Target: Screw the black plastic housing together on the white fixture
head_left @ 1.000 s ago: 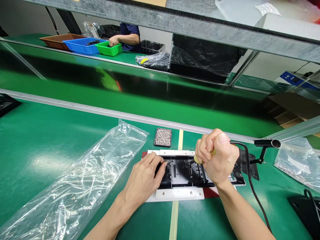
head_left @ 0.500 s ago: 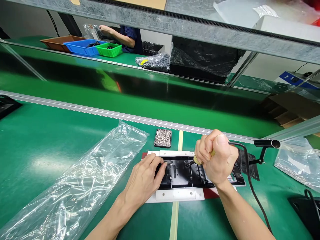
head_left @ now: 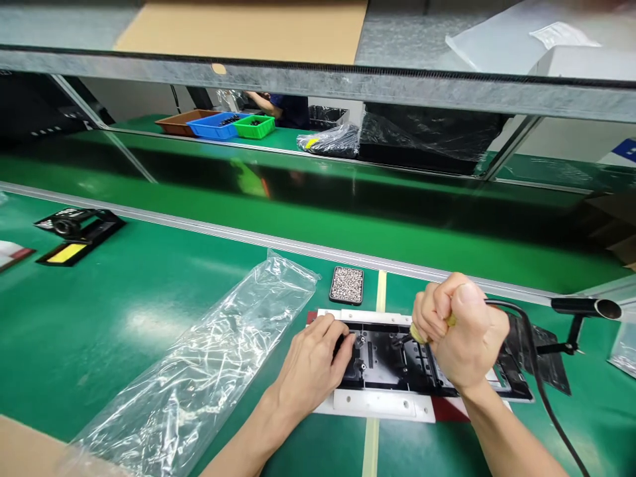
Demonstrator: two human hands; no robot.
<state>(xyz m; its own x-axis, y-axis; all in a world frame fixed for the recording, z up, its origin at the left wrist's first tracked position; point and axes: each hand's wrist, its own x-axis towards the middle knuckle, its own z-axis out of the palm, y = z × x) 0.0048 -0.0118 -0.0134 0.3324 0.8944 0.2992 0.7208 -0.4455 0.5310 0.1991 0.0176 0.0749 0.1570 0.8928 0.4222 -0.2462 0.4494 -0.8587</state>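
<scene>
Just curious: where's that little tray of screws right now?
The screw tray sits on the green bench just beyond the black panel, between the plastic bag and yellow stripe.

We are reaching both bare forearms up from the bottom edge of the frame toward its lower centre. Our left hand (head_left: 313, 364) is lying palm down, wrist straight, fingers (head_left: 334, 331) bent slightly and pressing downward, thumb tucked alongside. Our right hand (head_left: 464, 334) is sitting just right of it, curling into a tight fist with the knuckles turning left and the thumb (head_left: 472, 298) lying on top, the wrist bending a little downward.
</scene>
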